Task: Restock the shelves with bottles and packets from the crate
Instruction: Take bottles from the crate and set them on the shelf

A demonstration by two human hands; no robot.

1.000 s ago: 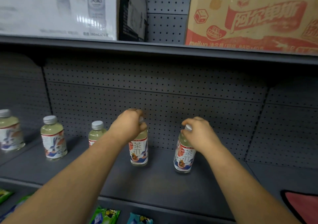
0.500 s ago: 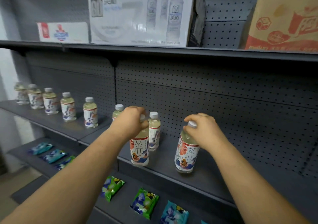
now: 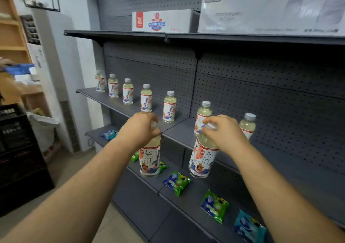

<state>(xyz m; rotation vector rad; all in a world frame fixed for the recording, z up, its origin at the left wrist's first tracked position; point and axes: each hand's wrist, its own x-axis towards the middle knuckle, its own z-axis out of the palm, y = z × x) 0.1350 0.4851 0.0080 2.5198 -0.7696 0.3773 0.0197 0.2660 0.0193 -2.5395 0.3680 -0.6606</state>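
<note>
Two tea bottles hanging under fists: L hand (image 3: 139, 129) round left bottle (image 3: 150, 157) cap, R hand (image 3: 223, 131) round right bottle (image 3: 203, 157) cap.

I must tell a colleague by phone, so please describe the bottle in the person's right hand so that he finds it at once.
Find the grey middle shelf with its row of tea bottles. In front of its right part, the right hand grips one bottle by the cap. Unlike the standing bottles behind, it hangs tilted in the air.

Probably a shop: pegboard shelves (image 3: 186, 136), bottles (image 3: 169, 106)
</note>
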